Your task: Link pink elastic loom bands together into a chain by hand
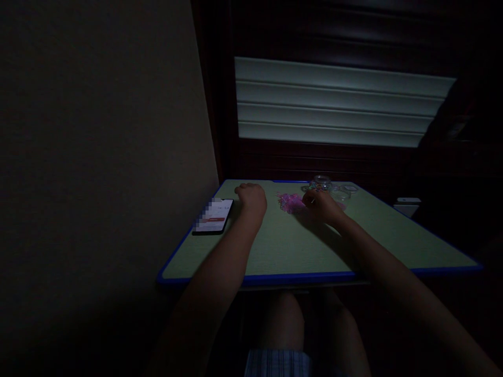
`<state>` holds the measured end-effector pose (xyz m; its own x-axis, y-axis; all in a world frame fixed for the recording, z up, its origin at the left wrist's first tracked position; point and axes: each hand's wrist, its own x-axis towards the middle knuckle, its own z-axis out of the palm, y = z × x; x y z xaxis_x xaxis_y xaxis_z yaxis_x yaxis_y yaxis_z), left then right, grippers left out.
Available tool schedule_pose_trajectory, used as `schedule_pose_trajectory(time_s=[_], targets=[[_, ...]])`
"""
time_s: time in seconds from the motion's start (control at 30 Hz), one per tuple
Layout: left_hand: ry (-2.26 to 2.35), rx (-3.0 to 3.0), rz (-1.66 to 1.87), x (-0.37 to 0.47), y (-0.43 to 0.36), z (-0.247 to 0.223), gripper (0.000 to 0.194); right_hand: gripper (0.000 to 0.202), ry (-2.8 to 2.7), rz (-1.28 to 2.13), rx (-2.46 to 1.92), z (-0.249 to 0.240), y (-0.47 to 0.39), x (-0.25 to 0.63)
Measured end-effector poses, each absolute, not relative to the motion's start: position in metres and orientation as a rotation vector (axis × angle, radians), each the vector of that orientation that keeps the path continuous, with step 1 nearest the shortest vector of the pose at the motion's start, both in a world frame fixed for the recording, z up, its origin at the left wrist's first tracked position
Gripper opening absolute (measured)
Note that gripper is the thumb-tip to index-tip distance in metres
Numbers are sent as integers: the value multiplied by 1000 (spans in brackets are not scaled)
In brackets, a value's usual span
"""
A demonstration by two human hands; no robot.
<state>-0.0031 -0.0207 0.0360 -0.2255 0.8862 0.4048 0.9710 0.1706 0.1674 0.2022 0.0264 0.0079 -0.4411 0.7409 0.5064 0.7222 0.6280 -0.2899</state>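
A small pile of shiny pink pieces (290,202), with some other colours at its left side, lies on the green tabletop (283,246). My right hand (323,207) is at the pile's right edge, fingers curled round into a pinch; what they hold, if anything, is too dark and small to make out. Left of the pile and apart from it, my left hand (252,199) is closed over the table with bent fingers, and its inside is hidden. Just behind my right hand stands a clear jar (322,181) with multicoloured bits in front of it.
A phone (213,217) with a lit screen lies at the table's left edge. Another clear container (342,195) is right of my right hand, and a clear lid-like piece (349,188) lies behind it. A wall (118,131) borders the left side.
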Motion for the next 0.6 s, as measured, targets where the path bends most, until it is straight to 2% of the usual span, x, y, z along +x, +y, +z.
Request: schedule_pose_trajectory(time_s=[0.33,0.47,0.6], targets=[[-1918,-2161,-1366,17,6,5,19,16,-2189,36,-1145,7,29,204],[-1810,-2316,-1522,25,6,4,20,17,-2179,33,-1123,8,28,202],[-1656,-2489,-1528,27,2,3,22,17,-2209,24,-1084,10,24,199]])
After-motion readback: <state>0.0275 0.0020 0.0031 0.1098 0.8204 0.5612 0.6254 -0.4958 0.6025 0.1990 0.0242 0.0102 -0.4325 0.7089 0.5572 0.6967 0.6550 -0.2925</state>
